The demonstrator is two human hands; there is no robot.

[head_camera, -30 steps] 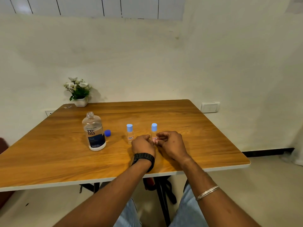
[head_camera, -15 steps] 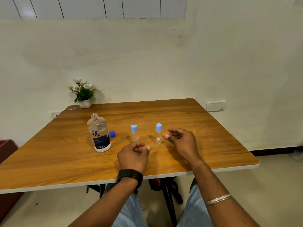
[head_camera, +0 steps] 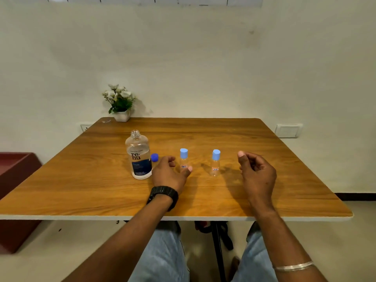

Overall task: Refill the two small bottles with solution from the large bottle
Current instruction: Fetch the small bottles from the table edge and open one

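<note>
The large clear bottle [head_camera: 139, 157] with a dark blue label stands uncapped on the wooden table [head_camera: 81, 180]. Its blue cap [head_camera: 154, 157] lies just to its right. Two small clear bottles with light blue caps stand upright: the left one [head_camera: 183, 159] and the right one [head_camera: 215, 162]. My left hand [head_camera: 169, 173] hovers between the large bottle and the left small bottle, fingers apart, thumb near that bottle's base; I cannot tell whether it touches. My right hand [head_camera: 255, 171] is raised to the right of the right small bottle, loosely curled and holding nothing.
A small white pot of flowers [head_camera: 120, 103] stands at the table's far left corner. A dark red box [head_camera: 16, 180] sits on the floor to the left. A wall switch plate [head_camera: 288, 130] is at the right. The table's near edge is just in front of my knees.
Both hands left the right small bottle. My left hand moved left toward the left small bottle and the large bottle; my right hand drew back to the right and lifted. The camera view also shifted.
</note>
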